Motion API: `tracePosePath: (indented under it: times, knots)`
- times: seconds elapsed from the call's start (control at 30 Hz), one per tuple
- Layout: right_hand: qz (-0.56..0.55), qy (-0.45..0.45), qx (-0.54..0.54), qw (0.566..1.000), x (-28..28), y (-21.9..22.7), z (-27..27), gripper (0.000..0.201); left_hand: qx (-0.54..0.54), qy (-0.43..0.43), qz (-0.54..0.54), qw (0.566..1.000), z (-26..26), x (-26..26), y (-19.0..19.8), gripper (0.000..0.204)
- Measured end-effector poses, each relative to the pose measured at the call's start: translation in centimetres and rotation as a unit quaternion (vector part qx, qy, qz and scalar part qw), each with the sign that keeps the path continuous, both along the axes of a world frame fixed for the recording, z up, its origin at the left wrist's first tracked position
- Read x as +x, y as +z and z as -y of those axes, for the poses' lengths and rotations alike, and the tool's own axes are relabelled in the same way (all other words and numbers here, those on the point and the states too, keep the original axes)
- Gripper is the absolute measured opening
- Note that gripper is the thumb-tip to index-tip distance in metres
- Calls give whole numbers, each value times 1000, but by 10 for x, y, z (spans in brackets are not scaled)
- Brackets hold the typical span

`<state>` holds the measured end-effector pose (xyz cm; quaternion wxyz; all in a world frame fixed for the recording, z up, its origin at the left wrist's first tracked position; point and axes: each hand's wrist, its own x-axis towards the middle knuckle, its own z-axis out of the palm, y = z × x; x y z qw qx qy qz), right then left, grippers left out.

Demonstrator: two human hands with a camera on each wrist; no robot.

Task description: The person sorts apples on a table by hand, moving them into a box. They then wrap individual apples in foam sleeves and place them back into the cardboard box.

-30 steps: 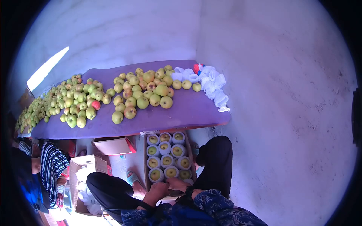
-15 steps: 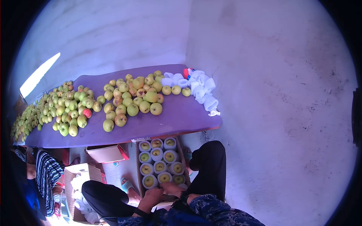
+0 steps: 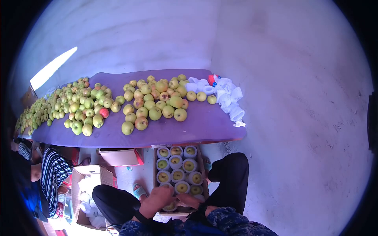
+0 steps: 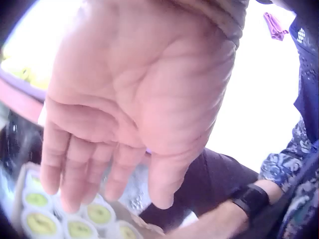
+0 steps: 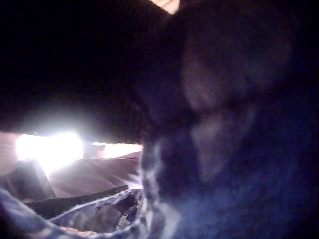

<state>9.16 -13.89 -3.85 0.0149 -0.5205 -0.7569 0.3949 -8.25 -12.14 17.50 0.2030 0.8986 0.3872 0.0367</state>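
Note:
An open carton (image 3: 155,171) stands between the person's knees, holding rows of yellow-green apples in white foam nets. My left hand (image 3: 158,198) is over its near left corner; in the left wrist view its palm faces the camera and the fingers (image 4: 75,174) hang fairly straight, with nothing held. My right hand (image 3: 189,200) is low at the near end, beside a netted apple (image 3: 170,206) that shows between the two hands. Its fingertips are partly hidden, and I cannot tell whether they grip that apple. The right wrist view is mostly dark cloth.
Beyond the carton, a purple-covered table (image 3: 165,131) bears heaps of loose apples (image 3: 147,104). White foam nets (image 3: 228,96) are piled at its right end. Left of the knees stands a cardboard box (image 3: 94,173) with white foam inside. Another person's striped garment (image 3: 57,173) shows farther left.
My left hand has lifted apart from the right, uncovering a netted apple at the carton's near end. The right hand stays low there. The head view has shifted left, then back right.

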Motion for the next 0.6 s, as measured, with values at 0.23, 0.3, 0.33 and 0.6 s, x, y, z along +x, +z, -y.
tracePosePath:
  times: [0.23, 0.3, 0.33, 0.6]
  knots:
    - [-56, -17, 48, 997, 3, 15, 10, 34, 75, 53, -17, 996, -93, -47, 31, 34]
    - [-84, -27, 35, 995, 2, 28, 11, 35, 88, 63, -15, 994, -113, -60, 23, 33]
    - [-99, -32, 23, 994, 2, 38, 10, 36, 94, 69, -2, 993, -118, -65, 19, 32]
    - [-160, -66, -80, 982, 14, 173, -11, 41, 21, 36, 81, 996, -124, -55, 14, 31]
